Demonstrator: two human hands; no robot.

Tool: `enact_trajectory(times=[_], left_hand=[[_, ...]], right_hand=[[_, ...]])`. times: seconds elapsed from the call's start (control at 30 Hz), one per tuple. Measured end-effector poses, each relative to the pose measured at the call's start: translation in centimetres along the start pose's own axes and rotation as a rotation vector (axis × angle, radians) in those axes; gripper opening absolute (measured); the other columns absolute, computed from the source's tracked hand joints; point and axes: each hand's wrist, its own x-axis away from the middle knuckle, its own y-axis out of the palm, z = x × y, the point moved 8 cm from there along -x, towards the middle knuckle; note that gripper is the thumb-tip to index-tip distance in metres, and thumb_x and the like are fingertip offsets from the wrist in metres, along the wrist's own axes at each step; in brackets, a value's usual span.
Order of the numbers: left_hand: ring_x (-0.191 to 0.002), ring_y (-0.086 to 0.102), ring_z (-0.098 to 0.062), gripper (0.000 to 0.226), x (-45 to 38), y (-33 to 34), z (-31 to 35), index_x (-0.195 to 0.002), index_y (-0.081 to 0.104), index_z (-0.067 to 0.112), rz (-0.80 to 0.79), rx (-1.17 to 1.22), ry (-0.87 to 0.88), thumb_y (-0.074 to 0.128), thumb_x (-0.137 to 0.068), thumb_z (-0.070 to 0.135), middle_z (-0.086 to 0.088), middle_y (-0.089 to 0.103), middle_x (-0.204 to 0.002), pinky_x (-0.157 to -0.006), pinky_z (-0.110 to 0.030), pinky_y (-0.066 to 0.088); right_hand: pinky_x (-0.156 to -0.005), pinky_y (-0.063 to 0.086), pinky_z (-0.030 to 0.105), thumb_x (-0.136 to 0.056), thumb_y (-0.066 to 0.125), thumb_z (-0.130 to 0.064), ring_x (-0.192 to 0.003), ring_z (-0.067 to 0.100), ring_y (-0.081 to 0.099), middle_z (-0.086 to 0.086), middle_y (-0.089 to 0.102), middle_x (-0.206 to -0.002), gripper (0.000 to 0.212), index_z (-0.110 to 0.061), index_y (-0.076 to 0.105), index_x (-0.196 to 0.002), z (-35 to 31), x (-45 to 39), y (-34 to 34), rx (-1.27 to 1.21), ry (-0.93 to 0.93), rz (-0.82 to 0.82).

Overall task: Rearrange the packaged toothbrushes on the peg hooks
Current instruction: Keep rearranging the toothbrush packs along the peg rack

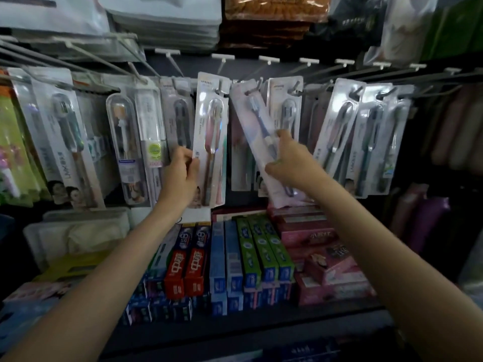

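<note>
Both forearms run out of frame, at seven and five o'clock. The left hand (180,176) covers the lower left edge of the pink pack (210,142), its fingertips hidden behind the card. The right hand (287,163) hides the middle of the tilted blue pack (257,126). Packs at nine o'clock (15,142) are cut by the edge and blurred. Print on the toothpaste boxes (235,262) at six o'clock is mostly too small to read. Folded goods at three o'clock (454,131) are dark and smeared.
</note>
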Motion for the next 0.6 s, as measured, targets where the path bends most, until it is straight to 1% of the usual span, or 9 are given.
enact_trajectory(times=[0.07, 0.17, 0.23, 0.27, 0.33, 0.37, 0.43, 0.5, 0.6], left_hand=[[-0.065, 0.042, 0.001, 0.009, 0.1, 0.2, 0.0, -0.104, 0.043, 0.004, 0.011, 0.004, -0.006, 0.041, -0.097, 0.009, 0.01, 0.044, -0.075, -0.056, -0.002, 0.036], [-0.066, 0.045, -0.005, 0.013, 0.2, 0.3, 0.0, -0.106, 0.044, 0.001, 0.027, -0.017, -0.016, 0.041, -0.097, 0.01, 0.011, 0.044, -0.076, -0.057, -0.001, 0.036], [-0.067, 0.047, -0.01, 0.014, 0.3, 0.0, -0.1, -0.106, 0.045, 0.0, 0.057, -0.039, -0.02, 0.042, -0.096, 0.009, 0.005, 0.049, -0.078, -0.057, -0.004, 0.037], [-0.072, 0.05, -0.014, 0.016, 0.5, -0.3, 0.0, -0.109, 0.045, -0.001, 0.083, -0.056, -0.028, 0.043, -0.096, 0.008, -0.001, 0.053, -0.085, -0.062, -0.008, 0.039], [-0.094, 0.053, -0.023, 0.028, 1.1, -0.8, 0.4, -0.118, 0.041, 0.0, 0.168, -0.134, -0.005, 0.048, -0.092, 0.006, -0.013, 0.052, -0.109, -0.082, -0.029, 0.048], [-0.108, 0.05, -0.026, 0.039, 1.3, -0.8, 0.9, -0.125, 0.038, 0.001, 0.206, -0.221, 0.031, 0.05, -0.089, 0.005, -0.017, 0.046, -0.122, -0.094, -0.037, 0.045], [-0.13, 0.033, -0.032, 0.058, 1.7, -0.1, 2.5, -0.138, 0.029, 0.002, 0.233, -0.396, 0.109, 0.053, -0.085, 0.006, -0.019, 0.032, -0.141, -0.11, -0.043, 0.028], [-0.134, 0.027, -0.033, 0.062, 1.8, 1.0, 4.9, -0.14, 0.027, 0.004, 0.253, -0.437, 0.193, 0.055, -0.084, 0.006, -0.02, 0.028, -0.145, -0.111, -0.044, 0.024], [-0.129, 0.031, -0.029, 0.053, 2.3, 4.5, 9.4, -0.132, 0.038, 0.007, 0.208, -0.334, 0.402, 0.052, -0.082, -0.003, -0.021, 0.036, -0.137, -0.108, -0.042, 0.031]], right_hand=[[-0.074, 0.043, 0.034, -0.083, 0.06, -0.013, -0.091, 0.029, 0.053, 0.015, 0.054, -0.112, 0.062, -0.008, 0.027, -0.135, -0.1, -0.2, -1.3, 0.151, -0.018, -0.047], [-0.068, 0.045, 0.033, -0.081, 0.059, -0.01, -0.081, 0.027, 0.054, 0.013, 0.056, -0.108, 0.06, -0.011, 0.031, -0.134, 0.5, 0.0, -2.4, 0.248, -0.036, -0.066], [-0.062, 0.042, 0.03, -0.081, 0.056, -0.007, -0.075, 0.023, 0.052, 0.011, 0.056, -0.107, 0.052, -0.01, 0.037, -0.13, 1.7, 0.7, -2.3, 0.272, -0.054, -0.096], [-0.063, 0.04, 0.029, -0.082, 0.055, -0.007, -0.078, 0.022, 0.051, 0.011, 0.056, -0.107, 0.047, -0.01, 0.04, -0.126, 2.6, 1.1, -2.2, 0.237, -0.049, -0.099], [-0.071, 0.041, 0.03, -0.083, 0.056, -0.006, -0.089, 0.023, 0.051, 0.009, 0.055, -0.106, 0.039, -0.011, 0.046, -0.12, 5.0, 2.1, -2.1, 0.125, -0.021, -0.089], [-0.074, 0.042, 0.031, -0.083, 0.058, -0.006, -0.092, 0.023, 0.052, 0.008, 0.055, -0.104, 0.035, -0.013, 0.049, -0.115, 6.4, 2.7, -2.1, 0.069, -0.01, -0.079], [-0.072, 0.041, 0.032, -0.08, 0.062, -0.004, -0.087, 0.022, 0.053, 0.007, 0.057, -0.094, 0.028, -0.021, 0.053, -0.1, 9.0, 3.9, -2.3, -0.103, 0.003, -0.048], [-0.068, 0.039, 0.032, -0.075, 0.064, -0.002, -0.076, 0.019, 0.051, 0.014, 0.055, -0.082, 0.031, -0.027, 0.054, -0.09, 11.7, 5.2, -3.2, -0.363, 0.059, 0.038], [-0.057, 0.041, 0.024, -0.079, 0.055, 0.012, -0.058, 0.008, 0.053, 0.004, 0.054, -0.073, 0.037, -0.025, 0.056, -0.085, 16.8, 7.3, -5.0, -0.676, 0.23, 0.255]])
